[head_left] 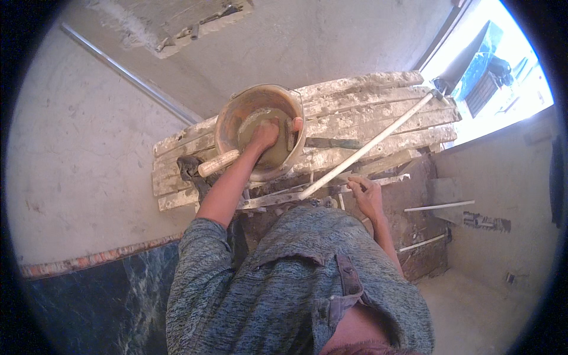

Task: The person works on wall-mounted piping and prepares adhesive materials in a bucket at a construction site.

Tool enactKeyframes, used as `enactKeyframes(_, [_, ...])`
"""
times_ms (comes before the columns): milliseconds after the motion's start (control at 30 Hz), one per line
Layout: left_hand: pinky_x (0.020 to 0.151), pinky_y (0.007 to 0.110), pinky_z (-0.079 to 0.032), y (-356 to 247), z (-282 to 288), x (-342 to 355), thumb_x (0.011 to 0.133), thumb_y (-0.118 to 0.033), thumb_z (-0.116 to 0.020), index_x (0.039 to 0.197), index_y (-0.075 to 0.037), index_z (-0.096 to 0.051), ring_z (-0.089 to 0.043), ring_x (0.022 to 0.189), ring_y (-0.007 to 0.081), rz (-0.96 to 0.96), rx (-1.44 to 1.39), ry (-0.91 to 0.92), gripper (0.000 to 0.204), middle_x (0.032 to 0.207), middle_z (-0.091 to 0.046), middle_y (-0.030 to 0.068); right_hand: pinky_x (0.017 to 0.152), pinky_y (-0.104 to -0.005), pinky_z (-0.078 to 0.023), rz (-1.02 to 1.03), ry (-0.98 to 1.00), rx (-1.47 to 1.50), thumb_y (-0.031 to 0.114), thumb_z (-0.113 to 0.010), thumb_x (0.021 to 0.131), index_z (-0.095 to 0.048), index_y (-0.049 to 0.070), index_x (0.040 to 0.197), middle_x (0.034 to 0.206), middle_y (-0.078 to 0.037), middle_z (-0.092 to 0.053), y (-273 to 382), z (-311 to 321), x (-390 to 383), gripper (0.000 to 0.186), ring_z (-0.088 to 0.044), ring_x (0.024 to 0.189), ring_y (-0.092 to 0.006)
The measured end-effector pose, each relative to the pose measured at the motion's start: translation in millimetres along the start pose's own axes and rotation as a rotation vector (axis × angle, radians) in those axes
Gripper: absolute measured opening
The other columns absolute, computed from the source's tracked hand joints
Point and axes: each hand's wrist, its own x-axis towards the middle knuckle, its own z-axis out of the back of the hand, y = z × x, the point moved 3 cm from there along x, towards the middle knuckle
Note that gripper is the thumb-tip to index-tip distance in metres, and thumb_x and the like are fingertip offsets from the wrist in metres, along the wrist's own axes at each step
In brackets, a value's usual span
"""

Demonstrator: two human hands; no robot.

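A round bucket (225, 127) stands on the plank bench, with wet grey-brown mortar (273, 155) inside. My left hand (265, 134) reaches down into it, its fingers curled at the mortar; whatever they hold, if anything, is hidden. Beside that hand, an object with a reddish end (296, 125) leans against the bucket's inner right wall. A pale wooden handle (218, 163) lies next to my left forearm, against the bucket's outside. Above the bench's near edge, my right hand (368, 197) has its fingers bent together, close to a flat strip; its grip cannot be made out.
The bench of rough, mortar-caked planks (378, 109) runs along a plastered wall (331, 41). A long pale rod (370, 144) slants across it. Dark cloth (189, 168) hangs at its left end. Tools lie in a wall recess (201, 26). Dark marbled panels (100, 302) cover the lower left wall.
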Motion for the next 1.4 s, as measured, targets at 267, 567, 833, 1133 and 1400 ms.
enactKeyframes(267, [0.09, 0.049, -0.043, -11, 15, -8, 0.087, -0.027, -0.043, 0.099, 0.0, -0.065, -0.059, 0.107, 0.0413, 0.131, -0.406, 0.189, 0.037, 0.111, -0.061, 0.0284, 0.072, -0.0331, -0.05, -0.057, -0.003, 0.019, 0.022, -0.063, 0.086, -0.069, 0.004, 0.101, 0.087, -0.015, -0.069, -4, 1, -4, 0.024, -0.066, 0.078, -0.0236])
enactKeyframes(567, [0.101, 0.046, -0.04, -39, 26, -28, 0.087, -0.026, -0.039, 0.115, 0.004, -0.061, -0.053, 0.117, 0.041, 0.097, -0.057, 0.215, 0.046, 0.124, -0.056, 0.0271, 0.075, -0.0329, -0.05, -0.078, 0.006, 0.037, 0.022, -0.063, 0.086, -0.07, 0.004, 0.101, 0.089, -0.014, -0.07, 2, 2, -4, 0.024, -0.067, 0.081, -0.023])
enactKeyframes(833, [0.098, 0.047, -0.042, -16, 9, -15, 0.088, -0.024, -0.043, 0.115, 0.004, -0.061, -0.055, 0.112, 0.0434, -0.022, -0.004, 0.15, 0.043, 0.116, -0.057, 0.0321, 0.062, -0.0259, -0.05, 0.012, -0.009, -0.013, 0.017, -0.064, 0.088, -0.069, 0.001, 0.104, 0.082, -0.006, -0.069, -3, 0, -2, 0.024, -0.062, 0.068, -0.0109])
enactKeyframes(1133, [0.096, 0.047, -0.044, -41, 32, -30, 0.09, -0.023, -0.045, 0.109, 0.002, -0.064, -0.058, 0.109, 0.0427, 0.007, -0.157, 0.077, 0.037, 0.109, -0.06, 0.0327, 0.061, -0.0252, -0.05, 0.021, -0.022, 0.001, 0.015, -0.064, 0.088, -0.07, 0.001, 0.104, 0.081, -0.005, -0.069, -15, -2, -1, 0.023, -0.061, 0.067, -0.0103])
enactKeyframes(1400, [0.098, 0.048, -0.042, -18, 14, -20, 0.089, -0.022, -0.046, 0.118, -0.001, -0.061, -0.055, 0.113, 0.0433, -0.014, -0.097, 0.025, 0.039, 0.116, -0.058, 0.0315, 0.061, -0.0262, -0.049, 0.022, -0.006, -0.015, 0.018, -0.064, 0.088, -0.07, 0.001, 0.104, 0.08, -0.006, -0.069, -12, -2, 2, 0.024, -0.061, 0.065, -0.0109])
